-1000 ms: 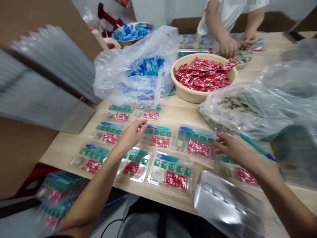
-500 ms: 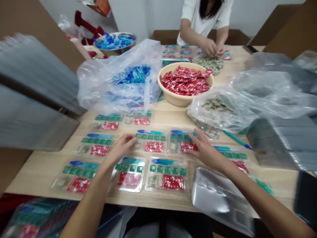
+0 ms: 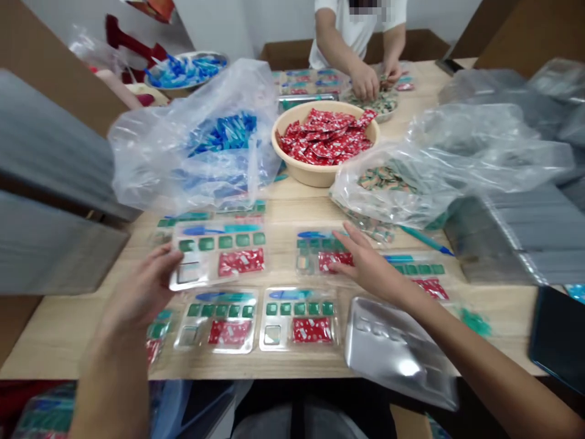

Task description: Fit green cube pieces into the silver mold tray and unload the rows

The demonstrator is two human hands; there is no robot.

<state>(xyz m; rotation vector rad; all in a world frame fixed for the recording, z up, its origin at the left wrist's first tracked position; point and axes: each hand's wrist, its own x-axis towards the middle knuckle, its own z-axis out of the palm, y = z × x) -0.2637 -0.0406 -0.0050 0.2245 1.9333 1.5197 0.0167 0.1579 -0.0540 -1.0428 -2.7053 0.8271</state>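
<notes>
Counter (image 3: 50,341) with clear compartmented trays, seen from above. Left hand (image 3: 148,283): fingers closed on the left edge of a raised tray (image 3: 208,261), held slightly tilted above the front row; inside, a blue-and-teal pen-like item (image 3: 242,228), green squares (image 3: 225,241) along the upper part and a red patterned packet (image 3: 241,262) at lower right. Right hand (image 3: 368,262): fingers open and spread over the right part of a second filled tray (image 3: 303,263); contact impossible to tell. Nearer the front edge, two filled trays (image 3: 228,332) (image 3: 298,341) side by side; to their right, a shiny clear tray (image 3: 388,353), partly beyond the edge. Farther back, a cream bowl (image 3: 313,175) of red packets (image 3: 320,137), between a plastic bag (image 3: 150,161) of blue items (image 3: 223,133) at left and another bag (image 3: 484,161) with green-and-tan pieces (image 3: 386,178) at right. At the far side, a co-worker's hands (image 3: 365,82) over a dish (image 3: 388,114) of similar pieces.
</notes>
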